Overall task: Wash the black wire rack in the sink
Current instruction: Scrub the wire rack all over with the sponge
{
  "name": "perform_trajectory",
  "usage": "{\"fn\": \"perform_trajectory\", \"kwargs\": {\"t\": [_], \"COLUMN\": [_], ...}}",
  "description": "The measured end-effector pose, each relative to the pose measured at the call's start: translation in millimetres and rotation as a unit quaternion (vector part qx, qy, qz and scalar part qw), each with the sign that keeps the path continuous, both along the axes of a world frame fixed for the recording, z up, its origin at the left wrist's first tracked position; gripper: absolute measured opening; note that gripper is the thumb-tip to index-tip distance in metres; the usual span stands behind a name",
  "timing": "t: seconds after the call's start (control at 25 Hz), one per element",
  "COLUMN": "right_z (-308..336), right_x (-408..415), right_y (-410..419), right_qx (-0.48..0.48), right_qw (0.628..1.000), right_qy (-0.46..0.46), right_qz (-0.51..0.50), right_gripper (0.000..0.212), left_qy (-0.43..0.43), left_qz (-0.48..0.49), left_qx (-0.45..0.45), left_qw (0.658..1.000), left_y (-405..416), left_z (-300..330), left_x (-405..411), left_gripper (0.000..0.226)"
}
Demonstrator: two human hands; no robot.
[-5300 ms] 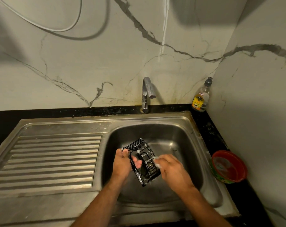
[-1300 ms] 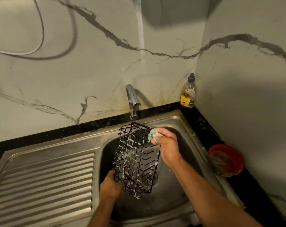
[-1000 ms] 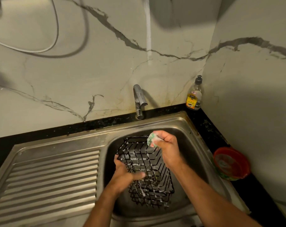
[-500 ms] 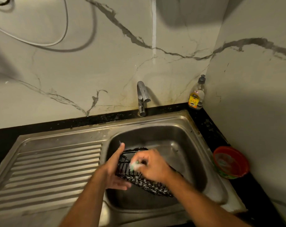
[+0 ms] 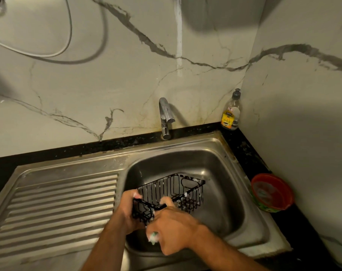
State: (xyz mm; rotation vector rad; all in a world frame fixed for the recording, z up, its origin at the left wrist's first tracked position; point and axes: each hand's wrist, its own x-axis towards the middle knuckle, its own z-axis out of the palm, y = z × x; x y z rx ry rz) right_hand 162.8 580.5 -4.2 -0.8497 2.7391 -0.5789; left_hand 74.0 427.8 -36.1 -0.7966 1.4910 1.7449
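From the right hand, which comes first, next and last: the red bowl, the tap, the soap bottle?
From the right hand:
1. Tap, straight behind the sink.
2. Red bowl, on the counter to the right; close to the tap's distance.
3. Soap bottle, back right corner.

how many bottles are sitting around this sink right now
1. The only bottle stands upright in the back right corner of the black counter, against the wall, right of the tap. Nothing in view looks able to hide another.

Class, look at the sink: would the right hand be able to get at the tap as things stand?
Probably yes, but not at once. Nothing stands between the right hand and the tap; the basin behind the wire rack is open. The hand grips a sponge, though.
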Motion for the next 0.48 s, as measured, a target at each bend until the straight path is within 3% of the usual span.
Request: {"fn": "perform_trajectory", "kwargs": {"t": [0.08,0.16,0.2,0.24,0.32,0.4,0.48], "right_z": [6,9,9,8,1,-9,-19], "right_x": [3,-3,-11,-22,-41,-49,-45], "right_y": [5,21,33,45,69,78,71], "right_qx": [-0.109,-0.276,-0.308,-0.281,-0.121,0.004,0.040], "right_qw": [0.991,0.940,0.919,0.916,0.930,0.935,0.937], "right_qy": [-0.059,-0.126,-0.118,-0.082,-0.011,0.016,-0.009], "right_qz": [-0.056,-0.157,-0.216,-0.276,-0.346,-0.354,-0.347], "right_gripper": [0.027,0.026,0.024,0.022,0.024,0.026,0.023], "left_qy": [0.023,0.079,0.120,0.149,0.232,0.335,0.434], "left_qz": [0.047,0.057,0.056,0.066,0.090,0.066,0.035], "left_qx": [0.009,-0.010,-0.023,-0.030,-0.043,-0.089,-0.169], "left_qw": [0.999,0.995,0.991,0.986,0.968,0.936,0.884], "left_y": [3,3,3,1,3,2,-1], "left_z": [-3,-2,1,0,2,-9,-16], "left_x": [1,5,8,9,15,18,22], "left_gripper": [0.044,0.044,0.046,0.047,0.049,0.057,0.056]}}
